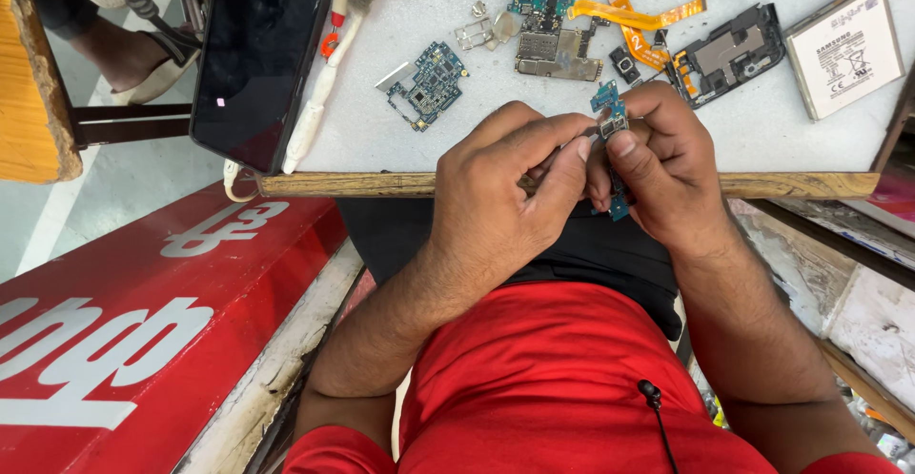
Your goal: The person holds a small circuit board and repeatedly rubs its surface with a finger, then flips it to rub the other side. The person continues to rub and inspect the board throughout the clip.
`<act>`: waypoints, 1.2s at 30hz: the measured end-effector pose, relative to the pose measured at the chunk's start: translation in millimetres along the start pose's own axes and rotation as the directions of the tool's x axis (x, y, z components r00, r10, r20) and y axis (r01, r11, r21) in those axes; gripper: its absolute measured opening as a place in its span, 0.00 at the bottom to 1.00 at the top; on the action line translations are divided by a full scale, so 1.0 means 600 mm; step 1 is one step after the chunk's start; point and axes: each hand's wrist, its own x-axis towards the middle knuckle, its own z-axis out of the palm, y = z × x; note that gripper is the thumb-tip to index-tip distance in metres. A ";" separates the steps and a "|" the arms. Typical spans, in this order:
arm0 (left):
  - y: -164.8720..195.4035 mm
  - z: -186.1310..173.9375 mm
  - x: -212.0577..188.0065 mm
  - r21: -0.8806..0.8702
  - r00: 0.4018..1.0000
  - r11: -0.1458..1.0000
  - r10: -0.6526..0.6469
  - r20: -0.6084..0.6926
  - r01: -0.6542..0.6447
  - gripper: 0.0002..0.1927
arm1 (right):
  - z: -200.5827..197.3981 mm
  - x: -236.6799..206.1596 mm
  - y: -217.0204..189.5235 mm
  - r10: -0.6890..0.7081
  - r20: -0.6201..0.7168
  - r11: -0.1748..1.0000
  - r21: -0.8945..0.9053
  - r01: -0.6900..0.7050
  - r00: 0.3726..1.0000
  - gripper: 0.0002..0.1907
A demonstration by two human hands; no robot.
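Both hands are working just over the near wooden edge of the white worktable [782,141]. The right hand [667,164] is pinching a narrow blue circuit board strip [610,112], fingers clamped on it. The left hand [505,183] is closing fingers on a thin metal tool [572,142] touching that strip. A larger blue circuit board [429,83] is lying farther back on the table.

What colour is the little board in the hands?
Blue, with small metal parts: the little circuit board, best seen in the head view.
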 end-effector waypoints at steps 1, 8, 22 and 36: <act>0.000 -0.004 0.001 0.008 1.000 1.000 0.004 0.009 -0.004 0.09 | 0.002 0.000 0.000 -0.001 -0.001 1.000 -0.029 0.001 1.000 0.07; -0.003 -0.042 0.007 0.148 0.991 0.989 -0.026 0.129 0.006 0.07 | 0.026 -0.003 -0.008 0.030 -0.034 0.971 -0.235 -0.037 0.999 0.08; -0.035 -0.057 0.031 -0.138 0.926 0.980 -0.082 0.367 0.142 0.04 | 0.011 0.001 -0.020 0.117 0.071 0.955 -0.280 -0.093 0.991 0.08; -0.061 -0.046 0.034 -0.313 0.861 0.894 -0.139 0.490 0.322 0.05 | 0.003 -0.003 -0.015 0.134 0.090 0.959 -0.263 -0.106 0.987 0.09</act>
